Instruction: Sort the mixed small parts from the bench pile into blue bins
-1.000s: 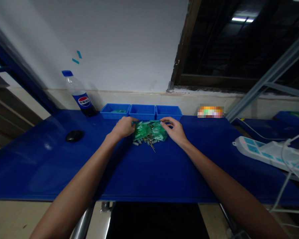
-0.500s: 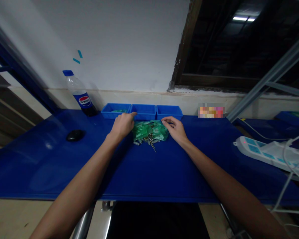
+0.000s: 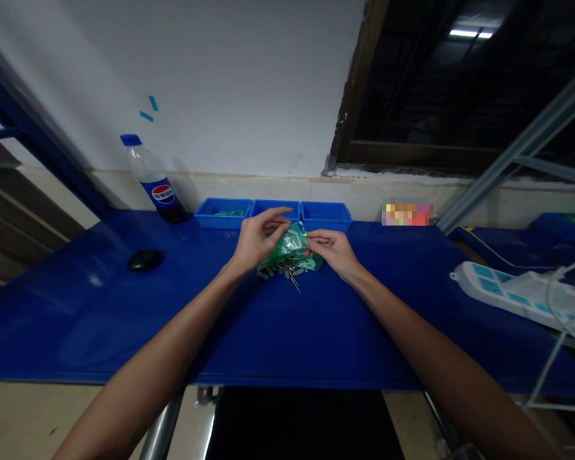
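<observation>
A small green plastic bag is raised between my two hands above a pile. My right hand pinches its right edge between thumb and fingers. At the bag's upper left, my left hand has its thumb and a bent finger closed on the edge, while the index finger stretches out above. Beneath lie other green bags, partly hidden by the raised one. In front of them is a loose heap of small metal parts, with a thin metal pin pointing toward me.
Three blue bins stand against the wall; the left one contains something green. A cola bottle and a black mouse are at the left of the blue table. A white power strip with cables lies right.
My left hand has moved right and its fingers have come to the bag. A green bag is now raised off the pile between both hands.
</observation>
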A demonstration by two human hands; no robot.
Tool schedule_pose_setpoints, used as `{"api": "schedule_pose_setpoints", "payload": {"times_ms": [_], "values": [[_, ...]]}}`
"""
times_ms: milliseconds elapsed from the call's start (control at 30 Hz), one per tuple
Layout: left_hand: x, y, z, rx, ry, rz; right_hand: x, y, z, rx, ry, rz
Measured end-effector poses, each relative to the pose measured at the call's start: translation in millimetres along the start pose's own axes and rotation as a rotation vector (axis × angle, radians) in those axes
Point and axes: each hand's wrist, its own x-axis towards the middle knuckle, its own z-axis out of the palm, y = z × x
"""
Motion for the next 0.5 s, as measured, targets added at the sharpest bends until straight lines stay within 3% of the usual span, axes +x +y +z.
{"api": "schedule_pose_setpoints", "payload": {"times_ms": [167,300,367,500], "values": [[0,-5,0.8,0.039,0.034,0.016,-1,-4,0,0.119,-0.052,0.112],[3,-3,-1.2,-0.043,0.011,-0.067,0,-5,2,0.059,0.008,0.072],[5,-2,-4.3,-0.072,-0.071,-0.134,1,-4,2,0.075,0.050,0.048],[5,0,-12.1,-0.059,-0.353,-0.188,2,-3,-1,0.111,0.064,0.053]]}}
